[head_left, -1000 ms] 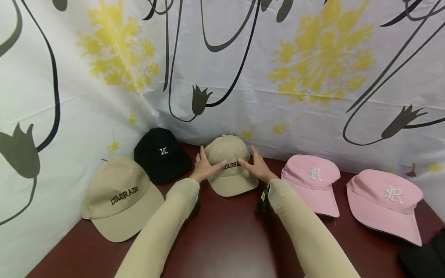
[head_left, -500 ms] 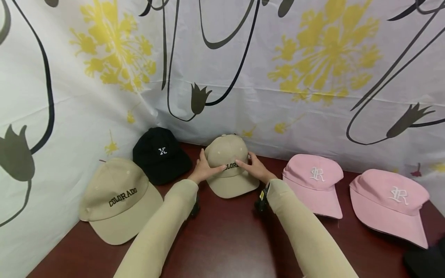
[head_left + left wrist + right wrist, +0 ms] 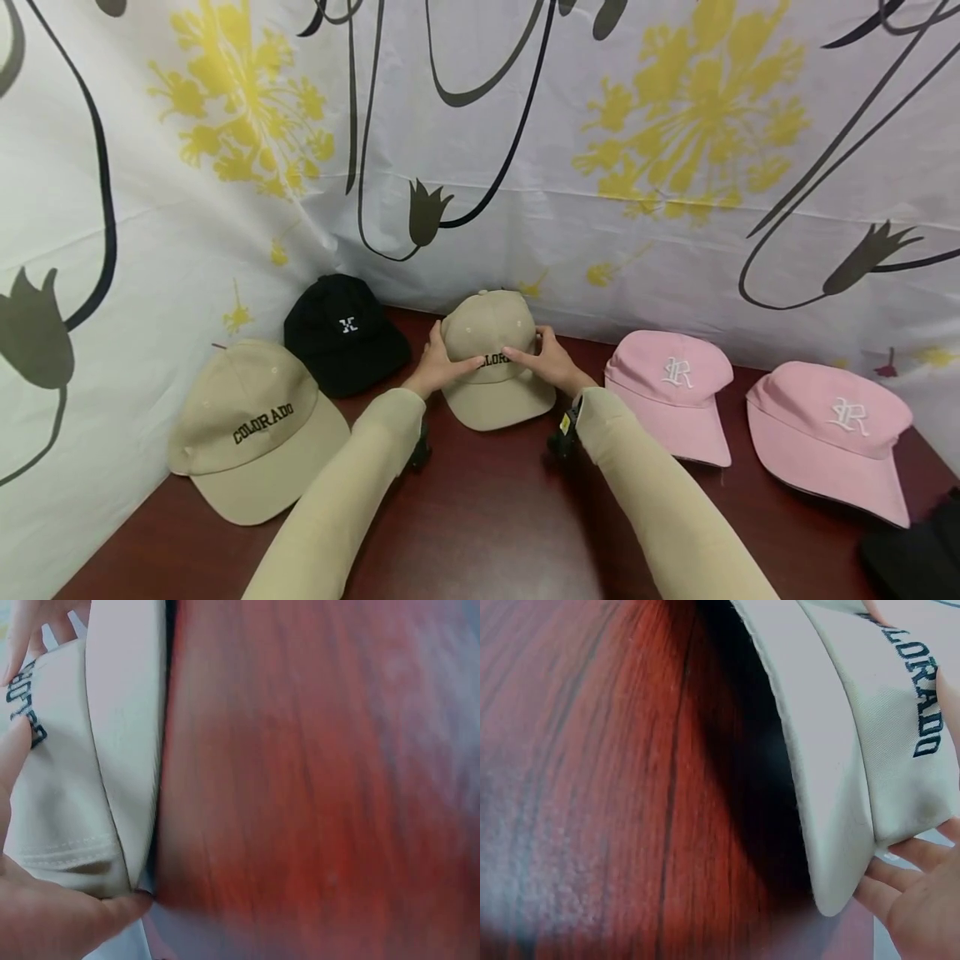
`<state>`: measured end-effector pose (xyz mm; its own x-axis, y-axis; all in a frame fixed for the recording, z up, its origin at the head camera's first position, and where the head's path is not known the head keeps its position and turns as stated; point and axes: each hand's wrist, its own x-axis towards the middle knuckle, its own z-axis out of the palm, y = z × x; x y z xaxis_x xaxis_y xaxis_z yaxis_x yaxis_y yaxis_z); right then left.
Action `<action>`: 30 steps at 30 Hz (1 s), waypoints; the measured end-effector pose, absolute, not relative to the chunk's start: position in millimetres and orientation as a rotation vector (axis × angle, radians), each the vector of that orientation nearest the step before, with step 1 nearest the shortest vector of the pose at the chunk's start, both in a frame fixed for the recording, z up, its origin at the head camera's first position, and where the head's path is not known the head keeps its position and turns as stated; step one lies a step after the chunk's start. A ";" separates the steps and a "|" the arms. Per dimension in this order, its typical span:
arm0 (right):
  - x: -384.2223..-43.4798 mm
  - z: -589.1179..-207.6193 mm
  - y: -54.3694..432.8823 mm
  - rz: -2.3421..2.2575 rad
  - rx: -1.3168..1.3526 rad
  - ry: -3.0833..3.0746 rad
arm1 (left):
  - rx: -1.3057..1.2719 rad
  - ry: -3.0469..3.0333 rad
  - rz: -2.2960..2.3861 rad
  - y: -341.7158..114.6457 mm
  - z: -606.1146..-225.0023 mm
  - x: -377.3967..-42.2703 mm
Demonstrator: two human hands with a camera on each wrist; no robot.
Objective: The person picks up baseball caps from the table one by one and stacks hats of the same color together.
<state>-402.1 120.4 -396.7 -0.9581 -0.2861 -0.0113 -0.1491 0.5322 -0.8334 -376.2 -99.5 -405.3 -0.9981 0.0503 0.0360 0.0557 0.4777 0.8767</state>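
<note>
A beige baseball cap (image 3: pixel 491 321) with dark COLORADO lettering stands at the back middle of the table, brim toward me. My left hand (image 3: pixel 438 364) grips its left side, thumb across the front by the lettering. On the opposite side my right hand (image 3: pixel 553 360) holds it, its thumb over part of the letters and fingers at the side. The left wrist view shows the cap's brim (image 3: pixel 126 735) beside the left hand (image 3: pixel 52 915). From the right wrist, the brim (image 3: pixel 817 772) lies over a dark shadow and the right hand's fingers (image 3: pixel 919 855) reach under the cap's side.
To the left are a black cap (image 3: pixel 341 354) and another beige COLORADO cap (image 3: pixel 255 400). Two pink caps, a nearer-middle one (image 3: pixel 667 362) and an outer one (image 3: pixel 832 417), sit at the right. A black object (image 3: pixel 915 542) lies at the right edge. Patterned white cloth (image 3: pixel 480 150) hangs behind.
Both hands have closed in from beside the beige cap onto its sides. The thumbs now lie over its front; the cap has barely shifted.
</note>
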 end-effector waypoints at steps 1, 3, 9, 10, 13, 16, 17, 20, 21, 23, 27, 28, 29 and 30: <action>-400.6 -395.9 120.5 -1.410 -0.370 2.623 | -0.096 -2.692 -1.595 -98.5 -404.4 -375.2; -398.8 -395.2 121.1 -1.418 -0.359 2.634 | -0.096 -2.682 -1.577 -96.2 -402.4 -373.3; -395.2 -393.6 123.7 -1.440 -0.338 2.663 | -0.113 -2.660 -1.519 -90.9 -398.0 -370.9; -394.3 -392.5 124.1 -1.445 -0.339 2.669 | -0.115 -2.657 -1.510 -90.5 -397.5 -370.9; -390.6 -387.6 125.6 -1.455 -0.326 2.693 | -0.118 -2.646 -1.510 -89.4 -395.8 -370.8; -385.1 -381.5 127.6 -1.444 -0.317 2.729 | -0.134 -2.635 -1.539 -87.6 -392.7 -369.1; -382.6 -379.4 128.3 -1.438 -0.315 2.740 | -0.144 -2.631 -1.553 -86.8 -391.3 -367.8; -374.6 -373.6 131.0 -1.424 -0.314 2.770 | -0.197 -2.604 -1.598 -84.5 -386.0 -363.3; -371.9 -371.8 131.7 -1.422 -0.311 2.780 | -0.217 -2.595 -1.610 -83.8 -384.2 -361.8; -366.5 -368.9 133.3 -1.415 -0.308 2.794 | -0.252 -2.578 -1.638 -82.9 -380.4 -358.4; -353.8 -361.9 134.3 -1.418 -0.278 2.821 | -0.288 -2.568 -1.700 -82.4 -373.1 -350.9; -350.5 -360.0 134.4 -1.420 -0.274 2.826 | -0.297 -2.568 -1.716 -82.5 -371.2 -349.0; -347.0 -357.8 134.5 -1.421 -0.270 2.834 | -0.303 -2.575 -1.725 -82.6 -369.4 -347.1; -343.3 -355.5 134.4 -1.427 -0.270 2.840 | -0.314 -2.577 -1.732 -83.0 -367.7 -345.4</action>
<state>-343.3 134.4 -355.5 -0.9845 -0.1293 0.1188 -0.1725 0.5855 -0.7921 -345.4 -83.0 -367.7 -0.9796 0.1544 0.1288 0.1776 0.3639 0.9143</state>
